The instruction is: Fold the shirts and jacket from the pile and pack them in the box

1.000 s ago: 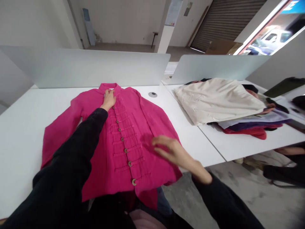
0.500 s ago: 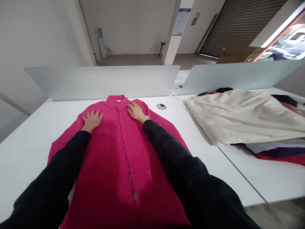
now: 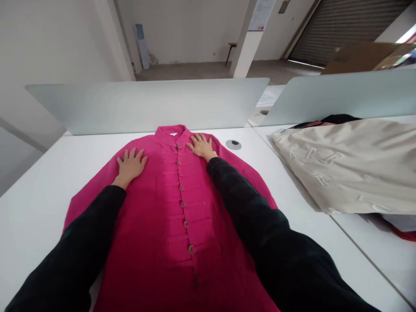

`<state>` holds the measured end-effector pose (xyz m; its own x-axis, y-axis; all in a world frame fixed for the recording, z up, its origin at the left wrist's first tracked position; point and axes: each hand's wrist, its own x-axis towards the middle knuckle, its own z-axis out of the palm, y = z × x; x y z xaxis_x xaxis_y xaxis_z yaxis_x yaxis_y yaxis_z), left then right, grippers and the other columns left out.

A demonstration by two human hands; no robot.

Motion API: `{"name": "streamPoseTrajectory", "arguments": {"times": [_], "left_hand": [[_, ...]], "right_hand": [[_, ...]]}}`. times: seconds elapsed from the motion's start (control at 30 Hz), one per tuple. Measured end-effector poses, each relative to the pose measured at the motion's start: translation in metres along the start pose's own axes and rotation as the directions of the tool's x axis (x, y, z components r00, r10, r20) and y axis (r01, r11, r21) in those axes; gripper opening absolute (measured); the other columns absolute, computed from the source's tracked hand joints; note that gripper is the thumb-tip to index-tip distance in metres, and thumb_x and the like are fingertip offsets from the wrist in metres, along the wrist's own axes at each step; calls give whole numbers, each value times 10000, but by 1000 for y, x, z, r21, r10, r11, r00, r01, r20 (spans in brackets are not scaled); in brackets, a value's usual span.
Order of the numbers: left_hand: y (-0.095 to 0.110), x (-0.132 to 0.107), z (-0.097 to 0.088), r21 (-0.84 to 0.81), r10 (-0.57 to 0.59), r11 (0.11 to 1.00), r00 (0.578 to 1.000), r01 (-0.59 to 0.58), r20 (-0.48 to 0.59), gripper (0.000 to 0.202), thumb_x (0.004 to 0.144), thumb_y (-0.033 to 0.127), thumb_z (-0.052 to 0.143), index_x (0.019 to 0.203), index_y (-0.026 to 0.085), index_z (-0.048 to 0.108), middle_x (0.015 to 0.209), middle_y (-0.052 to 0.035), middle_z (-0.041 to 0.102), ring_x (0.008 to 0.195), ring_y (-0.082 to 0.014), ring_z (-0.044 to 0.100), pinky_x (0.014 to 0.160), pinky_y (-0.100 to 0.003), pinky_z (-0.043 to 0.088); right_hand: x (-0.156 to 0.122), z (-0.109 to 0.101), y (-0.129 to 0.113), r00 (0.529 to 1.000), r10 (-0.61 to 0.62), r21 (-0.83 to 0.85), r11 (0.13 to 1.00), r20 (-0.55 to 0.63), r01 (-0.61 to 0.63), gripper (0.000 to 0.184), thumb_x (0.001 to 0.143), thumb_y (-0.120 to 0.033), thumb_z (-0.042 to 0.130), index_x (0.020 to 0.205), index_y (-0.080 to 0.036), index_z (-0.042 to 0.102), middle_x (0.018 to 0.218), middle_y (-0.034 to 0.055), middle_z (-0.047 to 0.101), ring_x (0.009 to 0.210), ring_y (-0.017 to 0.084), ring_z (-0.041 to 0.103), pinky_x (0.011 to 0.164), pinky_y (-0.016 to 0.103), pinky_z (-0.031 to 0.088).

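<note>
**Q: What is the state of the hands?**
A: The left hand and the right hand lie flat, palms down, with fingers spread. Neither closes on anything. The two hands stand well apart, one on each side of the button placket.

**Q: What lies beneath them?**
A: A magenta jacket with a stand collar, buttoned and laid front up on a white table, directly ahead of the person.

**Q: How does it lie relative to the hands?**
A: Its long axis runs straight away from the person, with the collar at the far end and the lower part running out of view at the bottom of the frame. The right hand is nearer the collar; the left rests slightly lower.

**Q: What lies nearby?**
A: To the right, a cream embroidered cloth lies well apart from the jacket. A frosted divider panel stands beyond the collar.

**Q: Is any writing legible?**
A: No. A small white neck tag and a poster on a pillar are too small to read.
</note>
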<state>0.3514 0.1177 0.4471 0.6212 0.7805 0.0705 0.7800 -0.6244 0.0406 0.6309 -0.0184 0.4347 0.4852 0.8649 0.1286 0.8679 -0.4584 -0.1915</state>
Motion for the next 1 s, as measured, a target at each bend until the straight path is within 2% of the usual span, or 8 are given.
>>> {"name": "streamPoseTrajectory", "arguments": {"times": [0.3, 0.5, 0.57, 0.63, 0.7, 0.8, 0.9, 1.0], "left_hand": [[5, 34, -4, -45, 57, 998, 997, -54, 55, 659, 934, 568, 176, 1509, 273, 305, 1611, -103, 219, 1466, -395, 155, 1101, -708, 150], [8, 51, 0, -61, 87, 995, 996, -85, 22, 646, 936, 555, 203, 1503, 269, 320, 1606, -105, 232, 1461, -391, 176, 1097, -713, 145], [7, 51, 2, -73, 98, 992, 995, -99, -7, 645, 935, 558, 212, 1497, 267, 335, 1600, -110, 249, 1455, -395, 190, 1093, -716, 148], [5, 49, 3, -85, 105, 991, 994, -108, -37, 641, 934, 557, 228, 1485, 258, 360, 1588, -119, 278, 1445, -402, 216, 1090, -714, 160], [4, 46, 3, -83, 115, 989, 990, -122, -79, 632, 934, 537, 261, 1468, 226, 394, 1569, -141, 312, 1434, -411, 235, 1089, -705, 175], [10, 35, 1, -57, 164, 983, 968, -177, -189, 611, 942, 469, 295, 1449, 149, 417, 1542, -189, 343, 1439, -407, 223, 1100, -689, 173], [32, 5, -6, -17, 284, 954, 921, -300, -268, 587, 959, 423, 283, 1447, 124, 414, 1540, -200, 342, 1457, -383, 190, 1112, -681, 157], [71, -49, -15, -8, 454, 885, 868, -465, -204, 566, 970, 444, 281, 1434, 164, 444, 1548, -170, 344, 1460, -383, 186, 1107, -684, 178]], "right_hand": [[10, -1, 9, 998, 56, 7, 998, -9, -56, 606, 991, -532, 259, 1484, -194, 360, 1581, 111, 272, 1452, 327, 203, 1104, 705, 155], [17, -9, 18, 1000, 8, 4, 1000, 27, -8, 609, 998, -505, 281, 1498, -162, 335, 1591, 107, 246, 1463, 325, 187, 1131, 671, 139], [13, -17, 20, 997, -7, 0, 1000, 78, 7, 627, 994, -496, 306, 1501, -127, 327, 1591, 131, 234, 1462, 333, 195, 1144, 639, 155], [0, -29, 24, 988, -88, -8, 996, 126, 89, 604, 983, -444, 379, 1463, -79, 389, 1560, 176, 296, 1439, 326, 265, 1159, 559, 216], [-25, -46, 32, 955, -250, -2, 967, 157, 253, 515, 953, -341, 468, 1377, -50, 497, 1475, 203, 428, 1379, 294, 387, 1148, 450, 299], [-90, -78, 52, 875, -456, 45, 890, 163, 455, 380, 918, -228, 510, 1256, -83, 605, 1303, 173, 597, 1225, 241, 554, 1068, 378, 415], [-176, -108, 69, 860, -487, 86, 874, 152, 479, 340, 921, -286, 531, 1216, -156, 639, 1237, 135, 639, 1157, 245, 602, 1004, 416, 479], [-261, -123, 76, 873, -457, 136, 889, 174, 438, 469, 902, -450, 574, 1301, -203, 595, 1367, 125, 560, 1248, 260, 547, 1046, 428, 462]]}}
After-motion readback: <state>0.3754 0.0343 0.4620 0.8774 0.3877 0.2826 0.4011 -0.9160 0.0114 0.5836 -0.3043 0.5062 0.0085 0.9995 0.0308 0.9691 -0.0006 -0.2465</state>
